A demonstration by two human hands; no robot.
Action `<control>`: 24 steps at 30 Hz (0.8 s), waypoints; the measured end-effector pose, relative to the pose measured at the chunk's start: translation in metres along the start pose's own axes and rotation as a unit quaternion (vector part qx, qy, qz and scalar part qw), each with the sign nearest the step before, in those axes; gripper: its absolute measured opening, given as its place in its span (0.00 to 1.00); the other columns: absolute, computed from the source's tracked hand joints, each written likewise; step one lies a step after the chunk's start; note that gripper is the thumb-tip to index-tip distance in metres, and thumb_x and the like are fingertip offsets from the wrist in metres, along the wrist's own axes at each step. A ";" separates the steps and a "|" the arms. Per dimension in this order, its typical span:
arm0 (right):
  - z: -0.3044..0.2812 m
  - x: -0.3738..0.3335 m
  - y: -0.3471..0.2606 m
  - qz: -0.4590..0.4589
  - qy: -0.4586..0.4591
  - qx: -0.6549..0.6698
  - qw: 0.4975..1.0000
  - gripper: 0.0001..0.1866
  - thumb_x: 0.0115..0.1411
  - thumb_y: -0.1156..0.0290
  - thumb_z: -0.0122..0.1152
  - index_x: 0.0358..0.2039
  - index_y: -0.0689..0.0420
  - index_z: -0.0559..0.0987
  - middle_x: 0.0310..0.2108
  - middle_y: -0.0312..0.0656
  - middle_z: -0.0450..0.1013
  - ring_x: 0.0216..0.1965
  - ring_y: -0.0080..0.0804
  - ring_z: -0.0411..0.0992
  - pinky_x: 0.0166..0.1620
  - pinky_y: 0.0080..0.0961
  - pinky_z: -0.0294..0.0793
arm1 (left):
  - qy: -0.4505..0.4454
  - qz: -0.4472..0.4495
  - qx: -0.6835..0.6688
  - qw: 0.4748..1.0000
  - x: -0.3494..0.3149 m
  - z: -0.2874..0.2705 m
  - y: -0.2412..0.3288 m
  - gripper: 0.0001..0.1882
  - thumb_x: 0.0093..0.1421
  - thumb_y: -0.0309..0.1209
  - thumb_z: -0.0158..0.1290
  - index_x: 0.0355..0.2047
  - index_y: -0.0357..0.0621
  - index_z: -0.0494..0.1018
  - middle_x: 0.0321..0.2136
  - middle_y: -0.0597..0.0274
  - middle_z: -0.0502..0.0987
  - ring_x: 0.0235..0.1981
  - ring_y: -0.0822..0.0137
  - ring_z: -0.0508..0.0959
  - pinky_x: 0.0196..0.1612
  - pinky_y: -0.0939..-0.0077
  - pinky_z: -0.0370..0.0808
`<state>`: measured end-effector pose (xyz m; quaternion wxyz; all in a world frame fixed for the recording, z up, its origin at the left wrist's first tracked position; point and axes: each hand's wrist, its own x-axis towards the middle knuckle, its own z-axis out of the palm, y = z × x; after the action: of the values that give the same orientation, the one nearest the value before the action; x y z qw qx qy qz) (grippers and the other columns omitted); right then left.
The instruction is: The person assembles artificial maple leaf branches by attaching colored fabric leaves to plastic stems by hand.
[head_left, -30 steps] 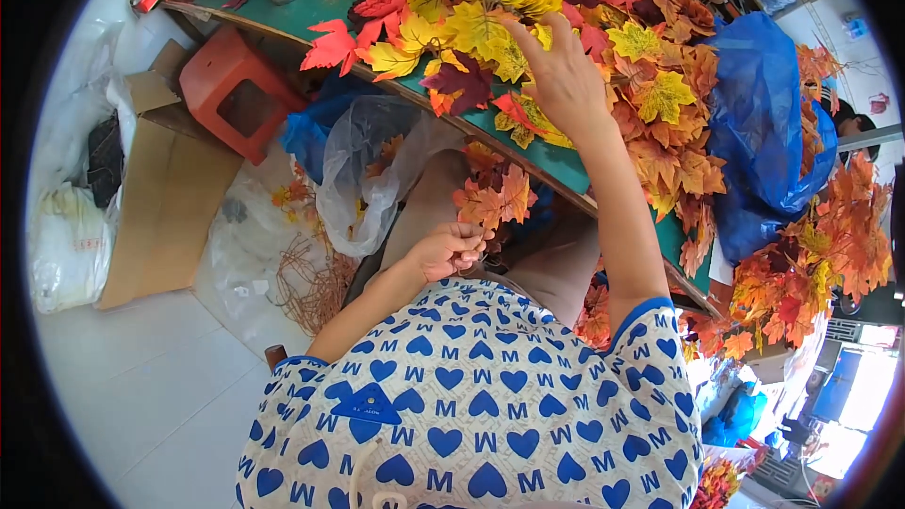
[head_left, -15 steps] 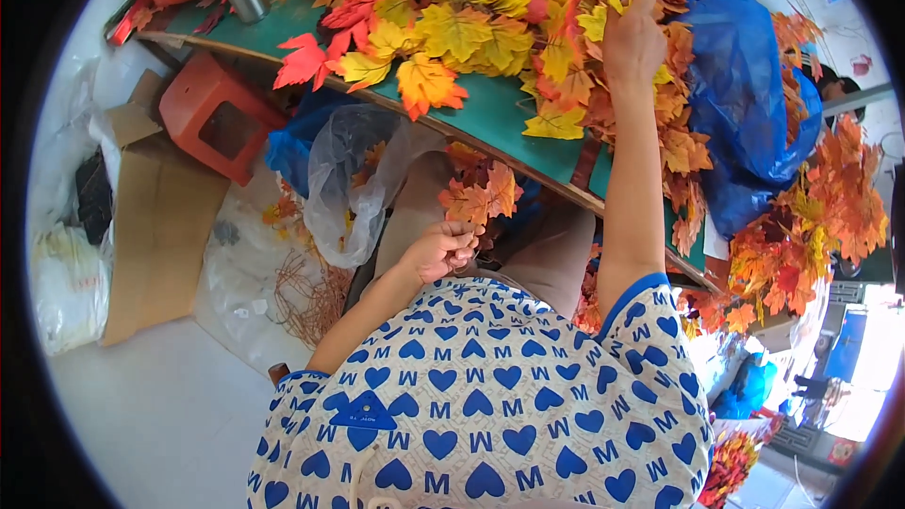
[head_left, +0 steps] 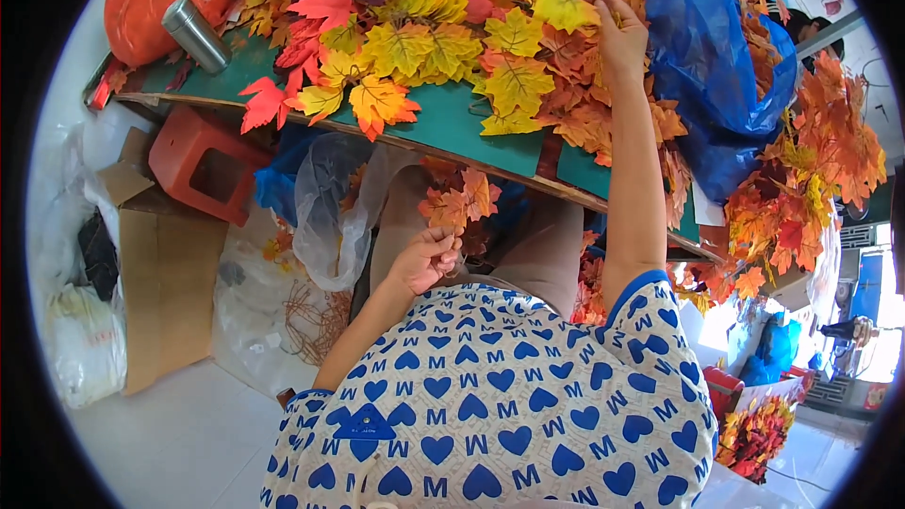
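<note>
My left hand (head_left: 429,259) is closed in front of my lap, pinching the stem end of an orange artificial maple leaf sprig (head_left: 462,203). My right hand (head_left: 619,38) reaches far over the table, its fingertips closed at the edge of a yellow artificial leaf (head_left: 558,6). Under and around it spreads a heap of orange leaves (head_left: 575,66). Left of that, more yellow leaves (head_left: 415,47) lie piled, with red leaves (head_left: 325,8) beside them. Part of the pinch in my right hand is hard to make out.
The green table (head_left: 452,123) has a wooden front edge above my knees. On it stand a steel flask (head_left: 196,35), an orange bag (head_left: 165,5) and a blue plastic bag (head_left: 707,57). Below are a red stool (head_left: 203,165), a clear bag (head_left: 330,207) and a cardboard box (head_left: 170,283).
My right hand has shifted up and slightly left, and a yellow leaf now shows at its fingertips. My left hand still holds the orange sprig. The whole view has shifted a little.
</note>
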<state>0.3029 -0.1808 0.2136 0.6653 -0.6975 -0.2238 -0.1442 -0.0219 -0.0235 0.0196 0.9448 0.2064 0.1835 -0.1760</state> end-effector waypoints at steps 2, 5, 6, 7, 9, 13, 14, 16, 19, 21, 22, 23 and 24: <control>-0.003 -0.005 -0.006 -0.009 -0.012 0.003 1.000 0.09 0.60 0.72 0.53 0.38 0.57 0.80 0.33 0.36 0.77 0.37 0.21 0.73 0.43 0.22 0.72 | -0.011 0.007 -0.004 1.000 -0.001 0.005 0.001 0.08 0.60 0.23 0.47 0.40 0.37 0.70 0.28 0.63 0.71 0.21 0.76 0.66 0.23 0.86 0.61; -0.003 -0.016 -0.011 -0.056 -0.038 -0.066 0.996 0.07 0.59 0.71 0.57 0.35 0.53 0.81 0.32 0.35 0.76 0.38 0.24 0.72 0.41 0.25 0.70 | -0.022 0.015 -0.004 1.000 -0.002 0.015 0.006 0.09 0.60 0.24 0.47 0.41 0.39 0.69 0.29 0.65 0.71 0.21 0.76 0.67 0.23 0.85 0.62; -0.005 -0.016 -0.010 -0.202 -0.028 -0.195 0.959 0.05 0.56 0.68 0.59 0.34 0.50 0.81 0.33 0.35 0.75 0.39 0.27 0.71 0.42 0.28 0.68 | -0.015 0.036 0.007 0.999 -0.001 0.015 0.007 0.09 0.60 0.25 0.47 0.42 0.40 0.69 0.29 0.65 0.71 0.22 0.76 0.67 0.23 0.85 0.62; -0.008 -0.013 -0.009 -0.342 -0.020 -0.314 0.886 0.05 0.53 0.66 0.62 0.32 0.47 0.81 0.34 0.35 0.74 0.41 0.31 0.70 0.44 0.32 0.65 | -0.007 0.056 0.016 0.998 0.000 0.016 0.008 0.10 0.60 0.25 0.47 0.43 0.41 0.68 0.29 0.66 0.71 0.22 0.76 0.67 0.24 0.84 0.63; -0.002 -0.040 -0.037 -0.381 0.072 -0.536 0.750 0.08 0.46 0.59 0.65 0.30 0.32 0.81 0.37 0.29 0.71 0.43 0.35 0.66 0.45 0.37 0.61 | 0.006 0.083 0.022 0.996 0.001 0.015 0.009 0.11 0.60 0.25 0.47 0.44 0.42 0.67 0.30 0.66 0.70 0.22 0.77 0.67 0.24 0.84 0.64; -0.056 -0.049 -0.052 -0.368 0.014 -0.521 0.770 0.06 0.49 0.67 0.64 0.31 0.45 0.82 0.34 0.33 0.76 0.34 0.33 0.74 0.37 0.24 0.71 | -0.010 0.086 0.001 0.996 0.005 0.028 0.017 0.09 0.60 0.25 0.48 0.42 0.41 0.68 0.32 0.65 0.70 0.24 0.77 0.66 0.26 0.86 0.63; -0.066 -0.053 -0.057 -0.354 -0.022 -0.444 0.823 0.06 0.52 0.72 0.61 0.33 0.52 0.81 0.35 0.36 0.76 0.33 0.32 0.75 0.36 0.22 0.72 | -0.021 0.094 -0.005 0.995 0.003 0.026 0.016 0.09 0.60 0.26 0.48 0.41 0.41 0.68 0.32 0.65 0.70 0.24 0.76 0.67 0.27 0.86 0.64; -0.059 -0.101 -0.078 -0.196 0.090 -0.243 0.946 0.06 0.55 0.77 0.58 0.34 0.58 0.79 0.32 0.35 0.76 0.31 0.19 0.71 0.34 0.17 0.69 | -0.024 0.093 -0.015 0.995 0.002 0.025 0.013 0.09 0.60 0.26 0.49 0.41 0.41 0.69 0.32 0.65 0.70 0.25 0.76 0.67 0.27 0.85 0.64; -0.060 -0.173 -0.080 -0.042 -0.024 -0.059 0.997 0.11 0.56 0.75 0.54 0.40 0.61 0.76 0.34 0.37 0.73 0.32 0.21 0.67 0.38 0.17 0.66 | -0.042 0.089 -0.024 0.995 0.003 0.025 0.010 0.09 0.59 0.26 0.50 0.41 0.41 0.69 0.32 0.65 0.70 0.25 0.76 0.68 0.28 0.85 0.64; -0.033 -0.214 -0.064 -0.048 -0.165 -0.156 0.973 0.09 0.52 0.74 0.55 0.35 0.57 0.79 0.31 0.38 0.72 0.36 0.31 0.66 0.42 0.26 0.65 | -0.019 0.088 -0.018 0.996 0.002 0.020 0.007 0.10 0.59 0.25 0.50 0.41 0.41 0.69 0.31 0.65 0.71 0.25 0.76 0.68 0.27 0.85 0.64; -0.016 -0.238 -0.053 0.008 -0.152 -0.195 0.969 0.08 0.50 0.75 0.57 0.32 0.55 0.80 0.30 0.37 0.72 0.35 0.30 0.67 0.42 0.26 0.65 | -0.012 0.088 -0.013 0.996 0.003 0.022 0.006 0.10 0.60 0.24 0.49 0.42 0.38 0.69 0.30 0.63 0.71 0.25 0.74 0.70 0.27 0.84 0.67; -0.003 -0.257 -0.036 0.060 -0.143 -0.176 0.972 0.07 0.48 0.74 0.59 0.30 0.54 0.81 0.28 0.36 0.74 0.36 0.30 0.68 0.43 0.27 0.65 | 0.059 0.095 0.021 0.993 -0.001 0.037 0.006 0.10 0.59 0.22 0.48 0.42 0.37 0.69 0.29 0.63 0.71 0.25 0.74 0.70 0.27 0.83 0.68; 0.009 -0.273 -0.017 0.065 -0.145 -0.181 0.971 0.06 0.47 0.73 0.61 0.28 0.53 0.81 0.28 0.36 0.75 0.36 0.29 0.69 0.44 0.26 0.64 | 0.090 0.098 0.011 0.991 -0.002 0.046 0.004 0.10 0.59 0.22 0.48 0.42 0.37 0.69 0.29 0.63 0.72 0.25 0.74 0.70 0.27 0.83 0.69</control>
<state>0.0587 -0.2045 0.0916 0.4967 -0.8326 -0.2425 -0.0365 -0.0091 -0.0409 0.0609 0.9349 0.2488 0.2447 -0.0656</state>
